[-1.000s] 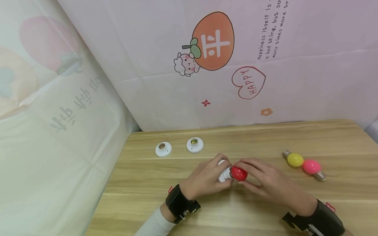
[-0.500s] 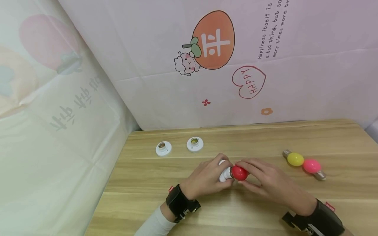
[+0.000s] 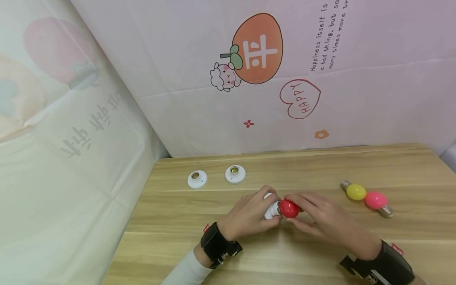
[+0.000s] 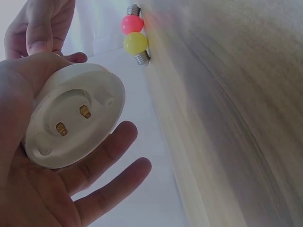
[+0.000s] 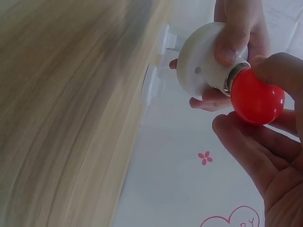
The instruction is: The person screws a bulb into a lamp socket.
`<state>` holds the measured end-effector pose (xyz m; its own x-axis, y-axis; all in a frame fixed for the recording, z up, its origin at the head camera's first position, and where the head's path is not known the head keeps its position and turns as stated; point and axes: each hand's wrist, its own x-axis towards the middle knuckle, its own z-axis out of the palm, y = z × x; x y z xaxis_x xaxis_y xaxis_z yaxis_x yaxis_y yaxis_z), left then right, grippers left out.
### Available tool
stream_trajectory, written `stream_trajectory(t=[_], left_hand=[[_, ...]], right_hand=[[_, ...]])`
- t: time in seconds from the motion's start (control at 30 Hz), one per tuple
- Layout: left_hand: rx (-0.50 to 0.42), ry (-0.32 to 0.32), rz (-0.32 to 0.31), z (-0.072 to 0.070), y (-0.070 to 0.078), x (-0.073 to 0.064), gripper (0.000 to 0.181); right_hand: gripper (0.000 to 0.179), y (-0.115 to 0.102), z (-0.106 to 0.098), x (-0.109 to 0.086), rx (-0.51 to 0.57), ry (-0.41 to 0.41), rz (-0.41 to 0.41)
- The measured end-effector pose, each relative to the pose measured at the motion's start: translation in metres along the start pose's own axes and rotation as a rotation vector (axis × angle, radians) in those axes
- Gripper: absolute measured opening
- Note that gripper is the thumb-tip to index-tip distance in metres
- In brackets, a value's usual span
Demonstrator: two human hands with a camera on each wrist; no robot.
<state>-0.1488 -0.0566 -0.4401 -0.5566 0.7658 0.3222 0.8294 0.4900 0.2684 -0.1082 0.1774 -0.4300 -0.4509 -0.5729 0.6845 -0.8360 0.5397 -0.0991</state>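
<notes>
My left hand (image 3: 251,211) grips a white round lamp holder (image 3: 272,211), its flat base facing the wrist; two brass contacts show on that base (image 4: 73,118) in the left wrist view. A red light bulb (image 3: 289,208) sits with its metal screw end in the mouth of the holder, a thin band of metal still showing. My right hand (image 3: 322,215) pinches the red globe between thumb and fingers, as the right wrist view shows of the bulb (image 5: 258,97). Both hands are above the wooden table.
Two more white lamp holders (image 3: 197,179) (image 3: 235,174) stand mouth up near the table's back left. A yellow bulb (image 3: 356,192) and a pink bulb (image 3: 376,200) lie touching at the right. A printed cloth (image 3: 199,130) hangs behind the wooden table (image 3: 171,237).
The right hand's fingers have shifted slightly on the red bulb. The left hand and the lamp holder stay in place.
</notes>
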Motion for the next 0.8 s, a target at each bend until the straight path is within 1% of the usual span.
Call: stream_trajectory(t=[0.23, 0.4, 0.53, 0.6, 0.7, 0.73, 0.8], left_hand=[[0.004, -0.009, -0.026, 0.0, -0.003, 0.0, 0.031], [0.011, 0.0, -0.024, -0.001, -0.004, 0.0, 0.031], [0.026, -0.005, -0.021, -0.001, -0.005, -0.001, 0.031], [0.032, -0.009, -0.022, -0.001, -0.005, -0.001, 0.031], [0.041, -0.009, -0.02, -0.001, -0.005, -0.001, 0.03], [0.041, -0.009, -0.019, -0.001, -0.005, -0.001, 0.03], [0.039, -0.008, -0.016, -0.001, -0.005, -0.001, 0.03]], right_hand=[[0.062, 0.0, 0.0, 0.001, 0.013, -0.017, 0.032], [0.068, 0.0, -0.003, 0.001, 0.002, -0.056, 0.05], [0.071, -0.001, -0.006, 0.003, 0.024, -0.082, 0.025], [0.062, -0.001, -0.007, 0.004, 0.043, -0.078, -0.006], [0.041, -0.001, -0.009, 0.006, 0.057, -0.071, -0.048], [0.037, -0.002, -0.01, 0.007, 0.061, -0.069, -0.057], [0.035, -0.002, -0.01, 0.009, 0.067, -0.063, -0.073]])
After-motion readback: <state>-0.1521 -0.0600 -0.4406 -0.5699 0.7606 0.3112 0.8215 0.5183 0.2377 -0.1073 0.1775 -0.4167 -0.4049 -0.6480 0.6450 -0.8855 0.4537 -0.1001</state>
